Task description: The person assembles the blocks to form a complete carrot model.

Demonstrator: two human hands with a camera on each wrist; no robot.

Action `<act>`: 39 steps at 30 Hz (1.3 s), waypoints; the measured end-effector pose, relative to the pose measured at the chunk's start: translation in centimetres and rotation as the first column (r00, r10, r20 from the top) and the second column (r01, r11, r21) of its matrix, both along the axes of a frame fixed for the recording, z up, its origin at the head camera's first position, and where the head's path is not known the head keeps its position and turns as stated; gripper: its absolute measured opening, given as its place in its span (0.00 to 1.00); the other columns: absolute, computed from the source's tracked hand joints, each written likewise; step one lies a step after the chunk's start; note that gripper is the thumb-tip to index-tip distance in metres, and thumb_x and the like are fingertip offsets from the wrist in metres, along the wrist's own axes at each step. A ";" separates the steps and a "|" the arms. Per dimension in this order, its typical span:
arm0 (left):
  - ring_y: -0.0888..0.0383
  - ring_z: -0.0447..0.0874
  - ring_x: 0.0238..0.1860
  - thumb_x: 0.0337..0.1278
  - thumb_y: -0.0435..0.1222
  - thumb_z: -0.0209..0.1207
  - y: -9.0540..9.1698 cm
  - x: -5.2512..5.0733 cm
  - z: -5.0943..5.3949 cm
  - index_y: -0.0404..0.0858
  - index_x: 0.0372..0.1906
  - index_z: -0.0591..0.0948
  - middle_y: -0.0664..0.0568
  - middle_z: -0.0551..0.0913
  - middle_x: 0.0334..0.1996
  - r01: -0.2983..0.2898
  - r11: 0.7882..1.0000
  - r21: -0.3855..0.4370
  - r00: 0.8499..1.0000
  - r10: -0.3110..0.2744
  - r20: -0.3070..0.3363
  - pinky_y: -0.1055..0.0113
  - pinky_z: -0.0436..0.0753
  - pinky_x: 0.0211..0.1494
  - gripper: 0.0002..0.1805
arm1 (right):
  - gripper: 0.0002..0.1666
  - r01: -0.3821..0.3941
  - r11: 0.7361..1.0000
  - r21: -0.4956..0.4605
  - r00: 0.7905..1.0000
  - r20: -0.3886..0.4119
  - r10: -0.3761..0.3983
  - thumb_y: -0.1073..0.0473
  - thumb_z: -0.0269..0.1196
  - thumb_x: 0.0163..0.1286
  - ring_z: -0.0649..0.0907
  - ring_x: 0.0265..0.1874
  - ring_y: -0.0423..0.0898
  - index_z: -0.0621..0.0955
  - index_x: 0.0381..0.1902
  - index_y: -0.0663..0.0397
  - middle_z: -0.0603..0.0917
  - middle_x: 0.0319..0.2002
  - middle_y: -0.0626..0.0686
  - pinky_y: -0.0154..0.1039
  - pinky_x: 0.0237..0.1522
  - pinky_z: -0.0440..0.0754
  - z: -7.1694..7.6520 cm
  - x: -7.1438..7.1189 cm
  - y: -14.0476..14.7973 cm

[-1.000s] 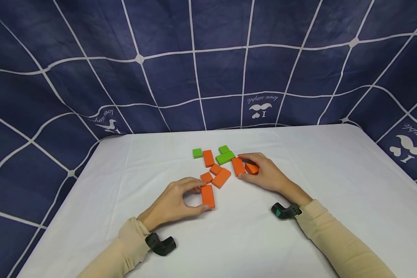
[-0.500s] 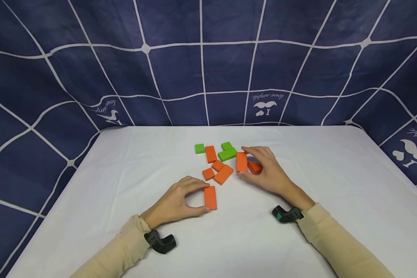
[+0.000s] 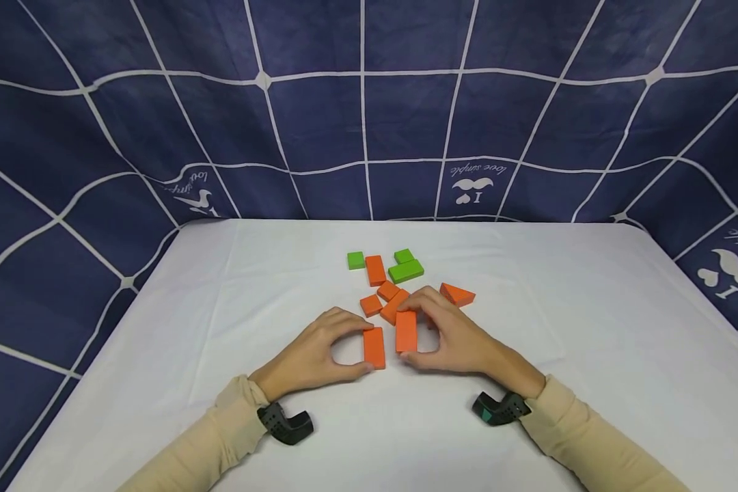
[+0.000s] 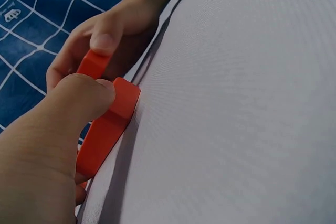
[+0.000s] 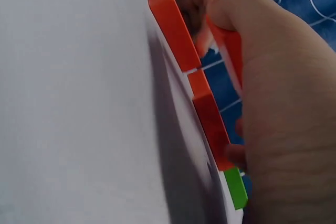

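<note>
My left hand (image 3: 310,354) pinches an orange rectangular block (image 3: 374,348) by its two ends, thumb at the near end. In the right wrist view this block (image 5: 176,32) lies against the white table. My right hand (image 3: 461,338) holds a second orange rectangular block (image 3: 406,332) between thumb and fingers, just right of the first. A narrow gap parts the two blocks in the head view. From the left wrist view, the right hand's block (image 4: 93,64) appears raised off the table. Its underside and part of its length are hidden by the hands.
Behind the hands lie small orange blocks (image 3: 371,305), an upright-lying orange block (image 3: 375,270) and green blocks (image 3: 406,270), (image 3: 356,260). A triangular orange block (image 3: 457,294) rests beyond the right hand. White cloth covers the table (image 3: 270,273); a blue gridded curtain (image 3: 313,123) hangs behind.
My right hand has lifted its orange block away from the green blocks and brought it nearer and leftward, beside the left hand's block. The triangular block is now uncovered. The left hand stays nearly still.
</note>
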State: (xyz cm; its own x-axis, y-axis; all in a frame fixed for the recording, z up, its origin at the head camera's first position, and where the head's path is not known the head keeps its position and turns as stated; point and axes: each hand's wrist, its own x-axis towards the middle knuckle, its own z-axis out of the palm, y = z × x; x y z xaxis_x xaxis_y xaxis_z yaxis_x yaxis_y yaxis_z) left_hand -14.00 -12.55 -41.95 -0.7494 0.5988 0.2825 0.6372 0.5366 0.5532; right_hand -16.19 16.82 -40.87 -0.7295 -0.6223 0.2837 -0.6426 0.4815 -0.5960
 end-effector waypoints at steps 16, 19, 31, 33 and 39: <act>0.63 0.74 0.62 0.54 0.53 0.73 0.0 -0.3 0.2 0.49 0.62 0.82 0.62 0.82 0.57 0.002 1.000 -0.011 1.000 -0.002 0.002 0.56 0.76 0.69 0.30 | 0.39 -0.076 0.990 0.117 0.993 0.098 0.065 0.28 0.75 0.54 0.76 0.54 0.34 0.76 0.59 0.32 0.75 0.57 0.33 0.37 0.59 0.79 0.0 0.0 -1.1; 0.63 0.74 0.61 0.55 0.53 0.73 0.0 -0.4 0.1 0.49 0.62 0.82 0.62 0.81 0.57 0.001 1.000 -0.014 1.000 -0.001 0.000 0.56 0.77 0.69 0.30 | 0.40 -0.074 0.990 0.117 0.993 0.097 0.063 0.27 0.75 0.53 0.76 0.57 0.33 0.76 0.59 0.32 0.76 0.57 0.33 0.39 0.63 0.79 -0.1 -0.2 -1.2; 0.63 0.74 0.61 0.54 0.51 0.74 0.3 -0.3 -0.1 0.47 0.63 0.81 0.62 0.82 0.57 0.034 0.999 -0.009 0.999 -0.035 -0.021 0.57 0.76 0.69 0.31 | 0.41 -0.083 0.988 0.128 0.996 0.054 0.077 0.24 0.73 0.52 0.76 0.57 0.32 0.75 0.57 0.32 0.74 0.56 0.33 0.38 0.61 0.80 -0.6 -0.1 -1.1; 0.63 0.74 0.61 0.54 0.51 0.74 0.3 -0.3 0.0 0.47 0.63 0.81 0.62 0.82 0.57 0.032 0.999 -0.012 0.999 -0.033 -0.025 0.57 0.76 0.69 0.31 | 0.41 -0.086 0.988 0.129 0.995 0.054 0.079 0.23 0.72 0.52 0.77 0.57 0.32 0.75 0.58 0.32 0.74 0.56 0.33 0.38 0.61 0.80 -0.6 -0.1 -1.1; 0.63 0.74 0.61 0.54 0.52 0.73 0.1 -0.2 0.1 0.48 0.63 0.82 0.62 0.82 0.57 0.030 0.999 -0.017 0.999 -0.030 -0.035 0.57 0.77 0.68 0.31 | 0.42 -0.090 0.989 0.119 0.995 0.062 0.083 0.23 0.73 0.51 0.76 0.57 0.32 0.75 0.58 0.32 0.73 0.56 0.33 0.38 0.61 0.80 -0.6 0.0 -1.2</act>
